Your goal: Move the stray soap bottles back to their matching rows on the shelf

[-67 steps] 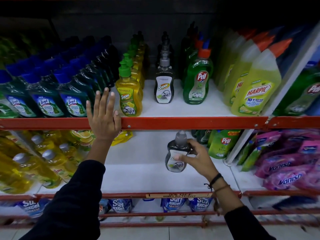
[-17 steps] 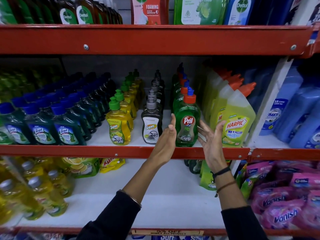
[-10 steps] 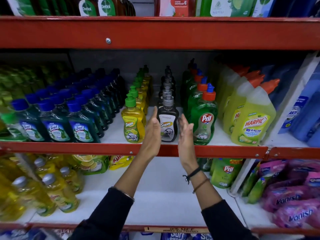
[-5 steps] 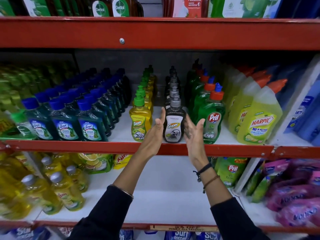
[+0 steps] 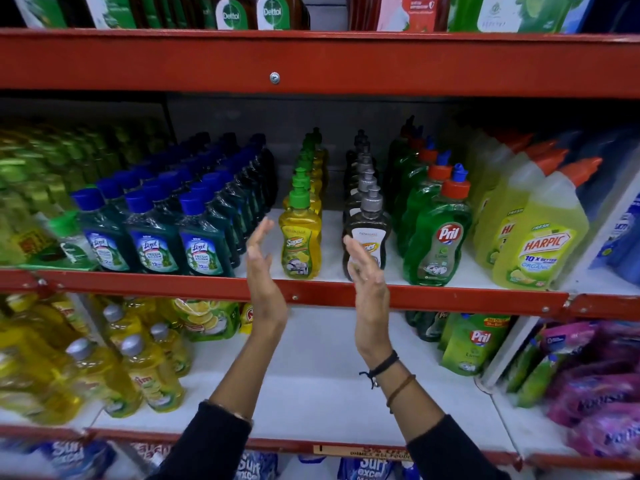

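Soap bottles stand in straight rows on the middle shelf, which has a red front edge. Both hands are up in front of it, flat and open, palms facing each other, holding nothing. The left hand is just left of the yellow Super bottle with a green pump top. The right hand is in front of the dark Super bottle with a grey pump; whether it touches the bottle is hard to tell. Each of these two bottles leads its own row going back.

To the right stands a green Pril bottle with a red and blue cap, then a yellow-green Harpic bottle that says "10x better". To the left, three blue-capped Lizol bottles stand at the front, each heading a row.

On the shelf above, two Dettol labels can be read. On the shelf below lies a green Pril pouch.
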A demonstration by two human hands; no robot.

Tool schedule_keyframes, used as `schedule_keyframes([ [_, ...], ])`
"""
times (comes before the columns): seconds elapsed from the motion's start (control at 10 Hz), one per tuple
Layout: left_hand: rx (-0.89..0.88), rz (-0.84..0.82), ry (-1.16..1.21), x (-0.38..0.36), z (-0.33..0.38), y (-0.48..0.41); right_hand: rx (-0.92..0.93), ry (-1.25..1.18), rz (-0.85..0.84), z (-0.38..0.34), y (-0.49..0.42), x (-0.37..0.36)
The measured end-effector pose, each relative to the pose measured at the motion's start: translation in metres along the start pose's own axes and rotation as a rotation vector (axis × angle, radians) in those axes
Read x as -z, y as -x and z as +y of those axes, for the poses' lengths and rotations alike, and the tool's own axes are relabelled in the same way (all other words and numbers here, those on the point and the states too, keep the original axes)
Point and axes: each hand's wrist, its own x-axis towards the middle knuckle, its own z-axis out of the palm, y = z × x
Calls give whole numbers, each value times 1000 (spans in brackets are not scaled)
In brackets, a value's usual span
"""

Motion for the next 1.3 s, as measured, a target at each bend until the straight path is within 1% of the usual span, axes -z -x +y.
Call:
schedule_keyframes([
  [0.1,218,-181,17,16,8,-26,-153,-72,-22,4,-13,-25],
  [0.2,311,-270,39,24,10,-39,-263,-143,11,7,-29,-39],
  [0.3,375,-347,23,31,11,-42,-325,-214,7,8,-39,-42],
  [0.4,355,-403,27,35,12,-41,-335,-210,-10,9,-41,-41],
  [0.6,339,-431,27,40,14,-42,-360,-210,-25,6,-44,-39],
  [1.0,348,-412,8,40,19,-40,-387,-187,1,5,-45,-37],
  [1.1,337,-341,-26,38,19,-37,-336,-145,19,2,-41,-37],
  [1.2,167,-166,-68,29,20,-27,-238,-73,105,1,-23,-20],
  [1.3,-234,-44,-163,16,29,-27,-206,0,274,2,35,16],
])
